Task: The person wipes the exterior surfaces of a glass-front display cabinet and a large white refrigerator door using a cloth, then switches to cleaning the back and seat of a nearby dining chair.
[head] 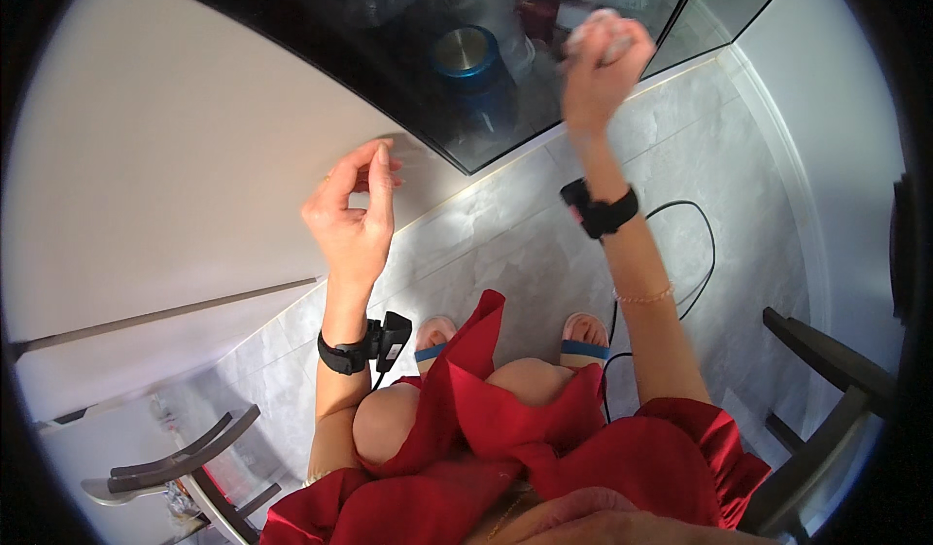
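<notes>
My left hand (353, 202) is raised in front of a smooth white panel (168, 144). Its thumb and forefinger meet at the tips and the other fingers curl; nothing shows between them. Farther forward, my right hand (607, 71) is blurred, its fingers bent around a small pale object (617, 49) that I cannot identify. That hand appears in front of a dark glass panel (539, 119) with black edging; contact cannot be judged. A blue metal flask (466, 57) with a silver lid shows in the glass area, below and left of the right hand.
Black straps with devices circle my left wrist (364, 344) and right wrist (601, 208). A black cable (713, 246) loops over the grey tiled floor (466, 253). Dark chair parts stand at the left (186, 454) and right (824, 436). A white wall (853, 144) curves along the right.
</notes>
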A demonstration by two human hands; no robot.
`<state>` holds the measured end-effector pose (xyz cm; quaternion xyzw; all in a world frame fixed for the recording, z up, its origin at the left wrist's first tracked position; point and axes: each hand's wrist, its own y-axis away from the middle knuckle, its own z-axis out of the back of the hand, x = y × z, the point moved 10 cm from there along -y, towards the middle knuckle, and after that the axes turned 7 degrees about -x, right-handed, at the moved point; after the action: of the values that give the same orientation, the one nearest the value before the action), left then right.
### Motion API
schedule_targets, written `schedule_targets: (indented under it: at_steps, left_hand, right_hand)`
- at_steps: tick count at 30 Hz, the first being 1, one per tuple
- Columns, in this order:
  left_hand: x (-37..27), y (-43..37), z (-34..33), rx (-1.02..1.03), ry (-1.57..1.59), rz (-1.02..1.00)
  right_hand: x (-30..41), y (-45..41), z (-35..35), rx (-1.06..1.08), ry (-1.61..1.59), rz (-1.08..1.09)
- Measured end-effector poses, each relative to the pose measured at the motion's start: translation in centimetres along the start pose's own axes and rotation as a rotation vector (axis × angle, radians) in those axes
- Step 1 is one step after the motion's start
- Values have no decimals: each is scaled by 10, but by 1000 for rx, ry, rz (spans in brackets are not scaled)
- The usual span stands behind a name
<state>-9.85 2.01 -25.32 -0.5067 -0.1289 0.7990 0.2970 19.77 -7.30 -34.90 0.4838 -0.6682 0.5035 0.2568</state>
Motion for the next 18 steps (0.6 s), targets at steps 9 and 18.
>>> schedule_targets:
  at_steps: [9,18]
  left_hand:
    - [4,2,-9,17,23,0]
    - [1,2,-6,6,48,-15]
  right_hand:
    - [-4,172,-31,622,204,372]
    - [-27,36,3,47,-44,-199]
